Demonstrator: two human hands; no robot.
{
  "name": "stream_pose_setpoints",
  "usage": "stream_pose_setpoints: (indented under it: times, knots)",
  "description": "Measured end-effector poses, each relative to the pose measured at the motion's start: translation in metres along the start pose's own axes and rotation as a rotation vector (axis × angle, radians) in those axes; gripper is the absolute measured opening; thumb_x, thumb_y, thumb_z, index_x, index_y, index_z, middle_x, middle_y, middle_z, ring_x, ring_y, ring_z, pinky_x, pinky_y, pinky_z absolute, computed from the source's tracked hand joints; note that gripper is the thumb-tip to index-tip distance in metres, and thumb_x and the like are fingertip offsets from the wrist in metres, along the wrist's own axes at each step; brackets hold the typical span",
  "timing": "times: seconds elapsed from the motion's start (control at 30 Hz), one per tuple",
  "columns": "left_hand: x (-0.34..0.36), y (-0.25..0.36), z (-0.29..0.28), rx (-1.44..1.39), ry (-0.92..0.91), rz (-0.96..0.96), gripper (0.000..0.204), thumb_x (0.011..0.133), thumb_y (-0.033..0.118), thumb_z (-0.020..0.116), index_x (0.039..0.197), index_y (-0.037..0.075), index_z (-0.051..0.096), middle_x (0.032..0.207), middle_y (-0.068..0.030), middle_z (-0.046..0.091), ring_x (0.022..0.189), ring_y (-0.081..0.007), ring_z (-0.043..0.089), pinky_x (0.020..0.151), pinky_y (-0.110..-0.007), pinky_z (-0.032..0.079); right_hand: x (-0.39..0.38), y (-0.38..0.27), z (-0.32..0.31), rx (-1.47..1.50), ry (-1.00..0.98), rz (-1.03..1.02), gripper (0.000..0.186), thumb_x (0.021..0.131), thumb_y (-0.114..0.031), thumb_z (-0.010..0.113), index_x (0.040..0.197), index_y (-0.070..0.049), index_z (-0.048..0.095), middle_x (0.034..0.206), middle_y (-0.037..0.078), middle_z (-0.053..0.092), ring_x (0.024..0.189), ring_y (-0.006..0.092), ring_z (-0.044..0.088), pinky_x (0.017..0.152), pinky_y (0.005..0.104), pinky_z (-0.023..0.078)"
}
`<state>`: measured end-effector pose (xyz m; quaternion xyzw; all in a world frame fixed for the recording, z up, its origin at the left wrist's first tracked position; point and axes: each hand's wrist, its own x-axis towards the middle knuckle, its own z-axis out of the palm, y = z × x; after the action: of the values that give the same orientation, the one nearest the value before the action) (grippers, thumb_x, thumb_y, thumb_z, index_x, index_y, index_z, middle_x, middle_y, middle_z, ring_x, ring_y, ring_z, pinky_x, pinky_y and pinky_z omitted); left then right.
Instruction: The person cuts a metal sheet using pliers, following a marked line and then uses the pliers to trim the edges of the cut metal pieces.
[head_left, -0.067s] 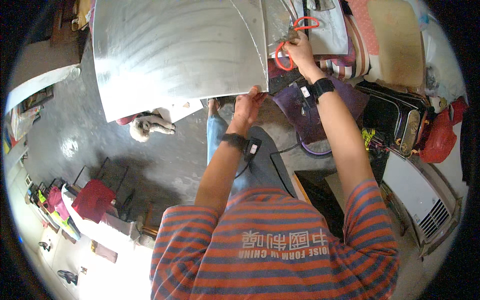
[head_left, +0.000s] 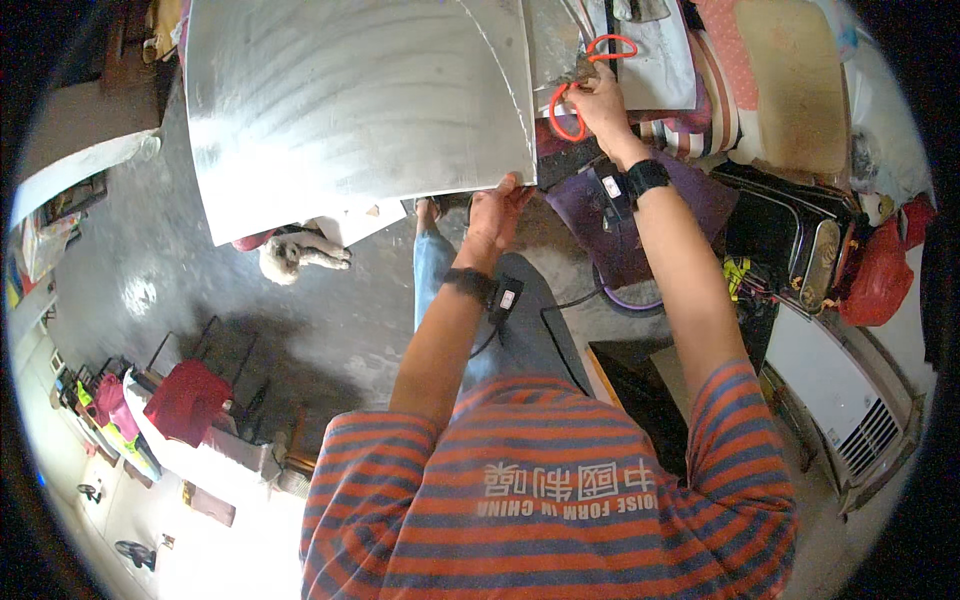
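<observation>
A large silvery-grey sheet [head_left: 360,100] spreads across the top of the view, with a thin pale curved line near its right side. My left hand [head_left: 494,210] is closed on the sheet's near edge by its right corner, fingertips showing at the top. Just right of the sheet, my right hand [head_left: 603,112] is closed on scissors with red loop handles [head_left: 568,112]. The two loops stand wide apart, one beside my fingers and one beyond them. Blades appear to point away from me, but their tips are hard to make out.
A white and grey dog [head_left: 280,258] lies on the floor below the sheet. A purple stool cover [head_left: 640,210] sits under my right forearm. Folded bedding and a tan cushion [head_left: 790,90] fill the far right. A red bag [head_left: 875,280] and white appliance [head_left: 825,370] stand right.
</observation>
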<state>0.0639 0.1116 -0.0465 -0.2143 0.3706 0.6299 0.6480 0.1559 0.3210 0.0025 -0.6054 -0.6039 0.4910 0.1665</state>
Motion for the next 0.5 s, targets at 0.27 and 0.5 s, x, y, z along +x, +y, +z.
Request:
stream_pose_setpoints:
  times: [0.27,0.5]
  knots:
    - [-0.002,-0.002,0.006,-0.051,-0.024,-0.005,0.018,0.092,0.01,0.055,0.109,0.005,0.053,0.101,-0.007,0.058,0.09,-0.0235,0.059,0.082,-0.039,0.051,0.01,0.022,-0.008,-0.379,0.218,-0.165,0.064,0.073,0.002,0.064,0.131,0.0,0.04,0.091,0.007,0.067,0.08,0.0161,0.062,0.072,0.0288,0.049]
    - [-0.035,0.001,-0.009,0.513,-0.135,-0.188,0.036,0.092,0.013,0.057,0.125,0.001,0.05,0.112,-0.011,0.061,0.098,-0.0215,0.061,0.081,-0.033,0.05,-0.062,-0.035,-0.065,0.562,-0.186,0.207,0.017,0.083,-0.01,0.063,0.097,-0.001,0.059,0.077,0.003,0.061,0.06,0.009,0.054,0.049,0.0219,0.041]
